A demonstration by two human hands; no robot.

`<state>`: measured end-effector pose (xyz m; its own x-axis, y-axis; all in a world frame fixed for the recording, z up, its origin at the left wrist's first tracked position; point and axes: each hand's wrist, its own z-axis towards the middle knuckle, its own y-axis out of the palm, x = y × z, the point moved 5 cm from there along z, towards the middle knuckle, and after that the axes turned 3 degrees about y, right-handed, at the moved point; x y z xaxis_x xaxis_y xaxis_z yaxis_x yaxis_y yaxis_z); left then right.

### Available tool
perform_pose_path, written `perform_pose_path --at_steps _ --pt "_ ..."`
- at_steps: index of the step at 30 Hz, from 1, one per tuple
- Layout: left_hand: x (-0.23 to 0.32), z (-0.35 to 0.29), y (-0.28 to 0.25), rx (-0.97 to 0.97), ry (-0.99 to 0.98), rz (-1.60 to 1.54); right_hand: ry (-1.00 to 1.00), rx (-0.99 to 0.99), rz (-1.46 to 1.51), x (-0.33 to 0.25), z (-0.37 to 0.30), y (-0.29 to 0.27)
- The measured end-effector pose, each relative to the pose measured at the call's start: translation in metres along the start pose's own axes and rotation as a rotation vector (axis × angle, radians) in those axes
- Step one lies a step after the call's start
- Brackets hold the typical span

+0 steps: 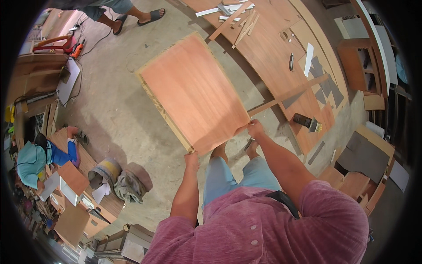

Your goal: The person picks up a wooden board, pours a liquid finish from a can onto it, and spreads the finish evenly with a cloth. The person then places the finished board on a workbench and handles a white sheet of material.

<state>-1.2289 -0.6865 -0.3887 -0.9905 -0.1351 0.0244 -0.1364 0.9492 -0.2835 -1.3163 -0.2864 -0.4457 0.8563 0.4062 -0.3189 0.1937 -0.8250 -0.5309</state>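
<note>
A large rectangular wood panel (193,88) with a reddish veneer face stretches out in front of me, pale board showing along its left and far edges. My left hand (191,159) grips its near left corner, fingers closed round the edge. At the near right corner, my right hand (255,128) is closed on the panel too, where the veneer bends up slightly. Both forearms reach forward from my body, and the panel's near edge is just ahead of my legs. The undersides of both grips are hidden.
To the right, a low worktable (263,57) carries wood strips, a utility knife (291,61), dark sheet scraps and a dark can (303,119). At left, a co-worker (33,160) crouches near a bucket (104,171) and a cloth (129,187). Another person's sandalled feet (149,17) stand at the far left.
</note>
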Motion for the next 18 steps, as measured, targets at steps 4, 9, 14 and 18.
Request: perform_pose_path --at_steps 4,9,14,18 --pt "-0.021 0.035 0.017 -0.069 0.066 -0.513 -0.15 0.154 -0.087 -0.012 -0.011 -0.003" --pt "-0.012 0.019 0.019 0.041 0.098 -0.565 0.128 0.031 0.338 -0.029 -0.024 -0.002" --pt "-0.003 0.021 0.018 0.029 0.064 -0.531 0.178 -0.086 0.526 -0.046 -0.034 -0.006" --pt "-0.008 0.033 0.012 0.046 0.056 -0.545 0.102 -0.024 0.402 -0.061 -0.041 -0.004"
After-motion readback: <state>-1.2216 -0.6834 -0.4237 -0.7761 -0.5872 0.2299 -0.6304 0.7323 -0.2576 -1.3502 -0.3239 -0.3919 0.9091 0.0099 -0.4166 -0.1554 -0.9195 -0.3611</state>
